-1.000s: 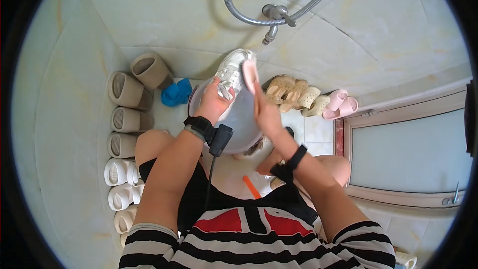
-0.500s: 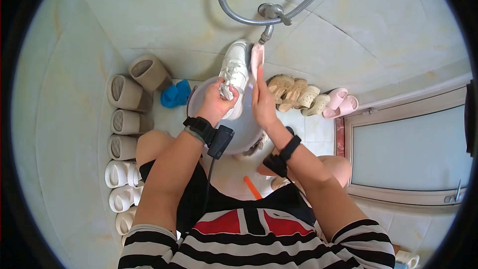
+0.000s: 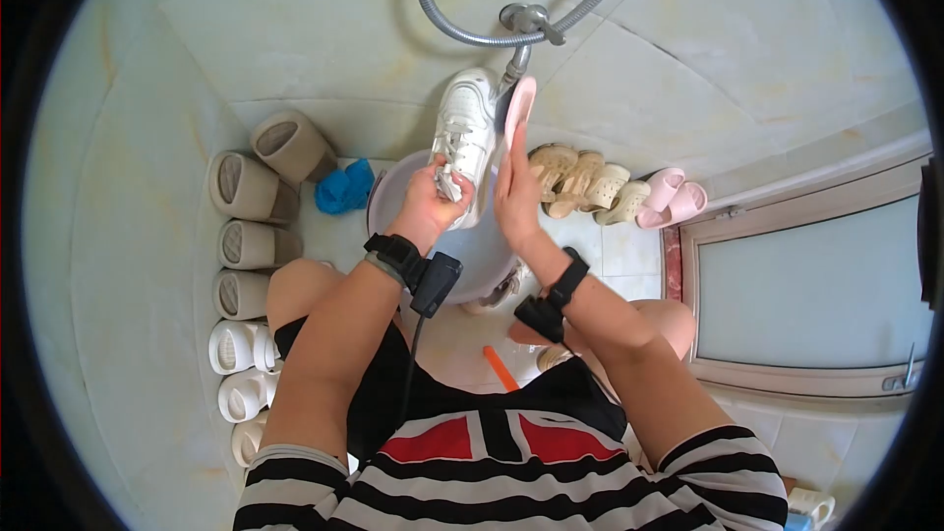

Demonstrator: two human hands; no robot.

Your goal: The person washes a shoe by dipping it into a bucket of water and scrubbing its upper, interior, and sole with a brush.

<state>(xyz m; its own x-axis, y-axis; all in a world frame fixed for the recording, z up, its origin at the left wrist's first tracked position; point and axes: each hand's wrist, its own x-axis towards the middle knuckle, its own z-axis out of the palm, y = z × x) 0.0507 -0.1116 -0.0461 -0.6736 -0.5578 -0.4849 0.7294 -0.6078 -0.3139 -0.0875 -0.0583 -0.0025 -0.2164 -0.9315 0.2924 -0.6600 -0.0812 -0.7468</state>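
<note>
A white lace-up sneaker [image 3: 466,118] is tilted over a pale round basin [image 3: 391,189], its toe up by the wall tap. My left hand [image 3: 433,205] grips it at the collar and tongue, thumb across the opening. In my right hand [image 3: 517,199] is a brush [image 3: 521,106] with a pink back, held along the sneaker's right side. Its dark bristle side faces the shoe; whether the bristles touch it I cannot tell. The fingers lie along the brush's back, and the thumb is mostly hidden.
A tap [image 3: 517,61] with a metal hose [image 3: 433,0] juts from the tiled wall. Beige slippers [image 3: 246,185] and white slippers [image 3: 232,346] line the left wall, near a crumpled blue item [image 3: 344,187]. Clogs [image 3: 604,187] and pink slippers [image 3: 673,199] stand at right. An orange stick [image 3: 500,368] lies below.
The brush has moved slightly up and to the right of the tap spout, its pink back turned more into view. The sneaker has shifted only slightly, still in my left hand.
</note>
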